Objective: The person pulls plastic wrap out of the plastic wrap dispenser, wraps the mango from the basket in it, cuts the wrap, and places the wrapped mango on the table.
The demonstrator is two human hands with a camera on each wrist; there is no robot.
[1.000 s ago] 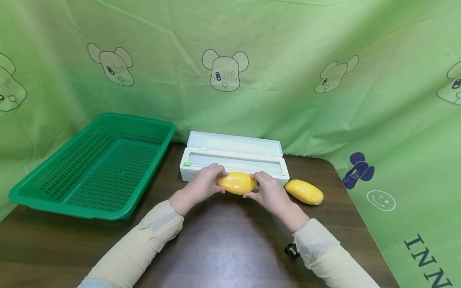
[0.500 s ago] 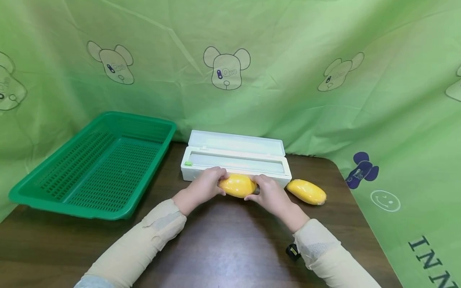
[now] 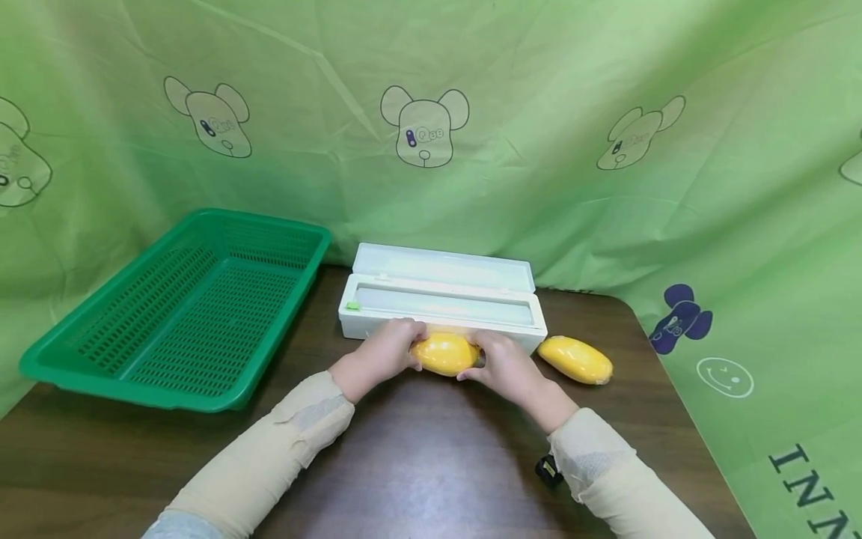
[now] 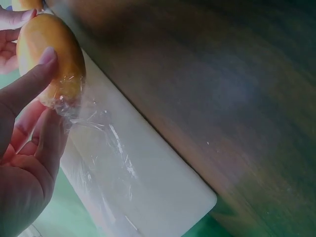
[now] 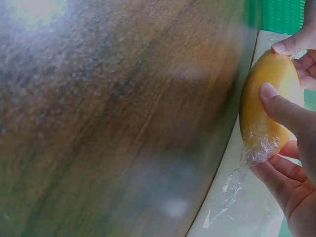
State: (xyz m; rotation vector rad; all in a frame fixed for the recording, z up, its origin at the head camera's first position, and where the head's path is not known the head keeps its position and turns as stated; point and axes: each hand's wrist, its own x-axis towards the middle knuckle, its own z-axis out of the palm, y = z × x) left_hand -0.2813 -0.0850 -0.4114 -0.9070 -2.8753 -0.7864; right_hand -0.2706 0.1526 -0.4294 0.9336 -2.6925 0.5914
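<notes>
Both hands hold a yellow mango [image 3: 445, 354] in front of the white cling film dispenser [image 3: 441, 325]. My left hand [image 3: 389, 350] grips its left end, thumb on the near side and fingers behind. At the other end my right hand [image 3: 508, 368] grips it the same way. Clear cling film [image 4: 71, 106] is bunched around the mango's end by my left fingers, with a loose tail hanging over the dispenser. In the right wrist view, crumpled film [image 5: 259, 148] gathers at the right end too, also trailing a strip. The dispenser's lid [image 3: 443, 268] is up.
A second yellow mango [image 3: 575, 360], wrapped in film, lies right of the dispenser. At the left stands a large green plastic basket [image 3: 245, 367]. A small black object [image 3: 548, 471] is by the right sleeve. A green printed curtain [image 3: 532, 202] hangs behind the brown table [image 3: 417, 464].
Both hands have lowered the mango slightly towards the table, staying in front of the dispenser. Their grip at the two ends looks the same. The head view has shifted slightly.
</notes>
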